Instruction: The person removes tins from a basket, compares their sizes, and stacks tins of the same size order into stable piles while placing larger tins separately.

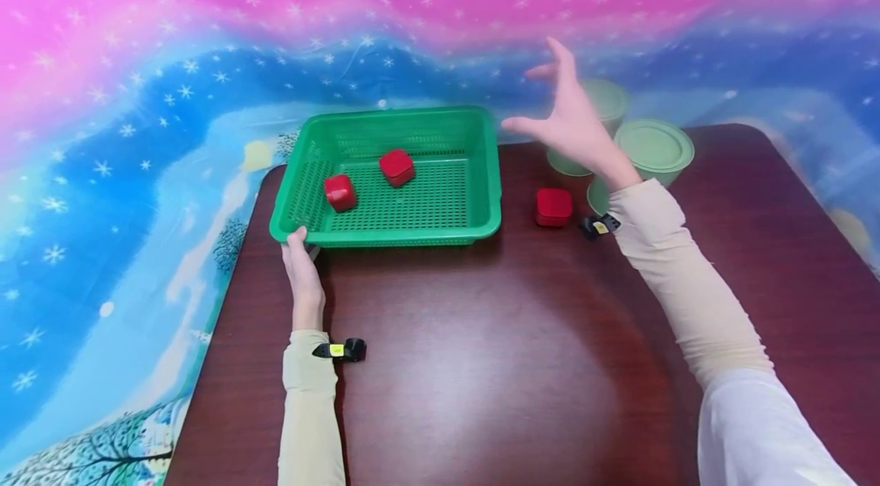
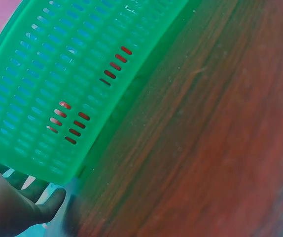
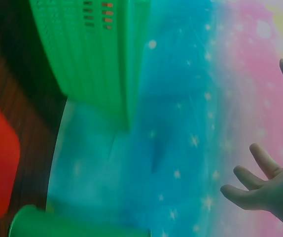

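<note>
A green perforated basket stands at the back left of the table with two red rounded square boxes inside. My left hand holds its front left corner, the thumb at the rim; in the left wrist view the hand is partly cut off. My right hand hangs in the air right of the basket, fingers spread and holding nothing. In the right wrist view it shows at the right edge. Below it a third red box lies on the table, beside pale green round lidded containers that my arm partly hides.
The dark wooden table has a patterned pink and blue cloth behind it and at its left. Several green containers cluster at the back right, near the table's far edge. Each wrist bears a small black device.
</note>
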Available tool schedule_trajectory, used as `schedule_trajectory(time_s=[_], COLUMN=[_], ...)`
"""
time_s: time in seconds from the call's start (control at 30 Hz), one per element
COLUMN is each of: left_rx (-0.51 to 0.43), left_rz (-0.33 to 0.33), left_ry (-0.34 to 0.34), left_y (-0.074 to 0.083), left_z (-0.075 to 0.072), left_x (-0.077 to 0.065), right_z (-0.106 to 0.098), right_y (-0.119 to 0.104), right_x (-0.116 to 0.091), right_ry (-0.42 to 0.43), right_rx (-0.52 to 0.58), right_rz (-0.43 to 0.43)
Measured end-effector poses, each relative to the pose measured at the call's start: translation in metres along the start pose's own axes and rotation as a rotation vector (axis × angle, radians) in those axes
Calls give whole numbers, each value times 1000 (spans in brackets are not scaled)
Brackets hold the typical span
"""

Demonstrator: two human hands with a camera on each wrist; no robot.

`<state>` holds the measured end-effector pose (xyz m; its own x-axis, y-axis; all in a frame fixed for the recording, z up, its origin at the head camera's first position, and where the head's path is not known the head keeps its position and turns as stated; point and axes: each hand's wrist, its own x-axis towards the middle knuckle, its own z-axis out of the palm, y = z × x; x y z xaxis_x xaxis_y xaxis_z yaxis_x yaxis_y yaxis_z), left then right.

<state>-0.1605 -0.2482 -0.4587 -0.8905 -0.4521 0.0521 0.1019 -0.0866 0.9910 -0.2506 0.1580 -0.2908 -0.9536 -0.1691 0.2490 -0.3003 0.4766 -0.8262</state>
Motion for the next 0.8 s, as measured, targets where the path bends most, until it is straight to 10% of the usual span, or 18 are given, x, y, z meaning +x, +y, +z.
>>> schedule_trajectory(time_s=[0.8], left_rx=[14], left_rz=[17], left_ry=[-21], left_y=[0], left_z=[-3], left_x=[-1], right_z=[100], right_y=[-25], right_x=[48], right_ry=[-259], right_rx=[-45], right_rz=[-78])
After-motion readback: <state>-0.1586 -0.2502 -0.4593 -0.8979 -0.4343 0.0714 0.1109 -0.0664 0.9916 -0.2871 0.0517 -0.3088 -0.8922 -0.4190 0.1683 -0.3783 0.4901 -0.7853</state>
